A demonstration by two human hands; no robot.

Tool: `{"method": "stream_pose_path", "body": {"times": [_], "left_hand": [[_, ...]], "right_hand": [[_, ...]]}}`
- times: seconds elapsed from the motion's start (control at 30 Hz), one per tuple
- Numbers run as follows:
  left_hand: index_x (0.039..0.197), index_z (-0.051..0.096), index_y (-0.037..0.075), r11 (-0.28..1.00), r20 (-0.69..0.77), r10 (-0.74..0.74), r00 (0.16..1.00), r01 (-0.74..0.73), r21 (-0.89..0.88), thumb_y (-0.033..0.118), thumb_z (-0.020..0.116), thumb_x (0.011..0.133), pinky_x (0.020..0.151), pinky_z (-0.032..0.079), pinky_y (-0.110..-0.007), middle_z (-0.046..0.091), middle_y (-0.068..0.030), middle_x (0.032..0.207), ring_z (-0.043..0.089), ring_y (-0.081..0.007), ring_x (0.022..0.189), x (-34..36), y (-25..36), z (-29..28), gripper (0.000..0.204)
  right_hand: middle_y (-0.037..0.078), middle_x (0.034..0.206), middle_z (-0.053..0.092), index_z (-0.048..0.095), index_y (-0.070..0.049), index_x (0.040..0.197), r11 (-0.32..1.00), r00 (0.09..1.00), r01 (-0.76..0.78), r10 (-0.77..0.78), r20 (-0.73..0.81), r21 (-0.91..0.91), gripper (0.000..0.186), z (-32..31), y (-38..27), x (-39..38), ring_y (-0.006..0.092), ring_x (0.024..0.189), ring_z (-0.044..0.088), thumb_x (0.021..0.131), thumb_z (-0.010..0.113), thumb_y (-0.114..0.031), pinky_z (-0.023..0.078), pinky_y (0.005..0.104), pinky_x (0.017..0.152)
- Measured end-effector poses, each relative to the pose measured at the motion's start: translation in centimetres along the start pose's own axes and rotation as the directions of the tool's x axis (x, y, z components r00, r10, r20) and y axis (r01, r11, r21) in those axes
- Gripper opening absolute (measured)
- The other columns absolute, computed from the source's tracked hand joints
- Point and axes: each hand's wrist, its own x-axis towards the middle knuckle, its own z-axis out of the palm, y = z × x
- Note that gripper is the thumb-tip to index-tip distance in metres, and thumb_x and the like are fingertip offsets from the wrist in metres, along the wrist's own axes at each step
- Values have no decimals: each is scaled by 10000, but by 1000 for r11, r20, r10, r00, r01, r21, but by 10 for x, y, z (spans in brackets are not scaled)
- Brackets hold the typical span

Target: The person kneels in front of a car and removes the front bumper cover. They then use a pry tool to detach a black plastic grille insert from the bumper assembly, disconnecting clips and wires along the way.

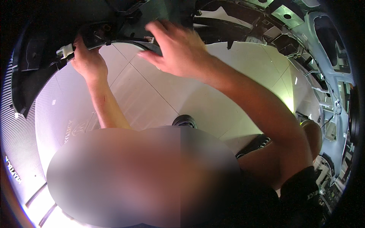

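Observation:
A large black curved car panel (42, 81), apparently plastic, spans the upper left. My left hand (89, 64) grips its lower edge, with the fingers partly hidden by the panel. Just left of that hand a small white clip-like part (65, 51) sits on the edge. To the right, my right hand (182, 51) is raised near the panel's inner side, thumb and fingers apart with nothing in them. Its fingertips are slightly blurred, and whether they touch the panel I cannot tell. A small pale fitting (150, 39) shows beside my right fingers.
A bare car body frame (336, 79) with openings curves along the right side. Dark brackets and metal parts (285, 17) line the top right. Pale tiled floor (152, 87) lies below my hands, with a dark shoe (185, 121) on it. A ribbed surface (17, 133) runs at the left.

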Motion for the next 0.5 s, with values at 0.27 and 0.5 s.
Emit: {"method": "stream_pose_path", "body": {"times": [0.27, 0.5], "left_hand": [[1139, 602, 27, 413, 211, 712, 669, -643, 646, 26, 691, 799, 856, 522, -414, 690, -162, 996, 665, -350, 941, 20, -19, 5, 351], [1184, 566, -30, 954, -179, 299, 937, -297, 35, 153, 631, 921, 891, 503, -390, 662, -153, 1083, 621, -268, 948, 6, -3, 35, 327]], "right_hand": [[233, 744, 641, 674, 0, 829, 968, 992, -65, 36, 122, 243, 192, 55, 41, -29, 442, 721, 647, 934, 671, -160, 507, 510, 614], [209, 785, 673, 697, -22, 883, 968, 961, -114, 50, 271, 223, 177, 39, 41, -12, 414, 710, 663, 940, 684, -190, 521, 480, 621]]}}
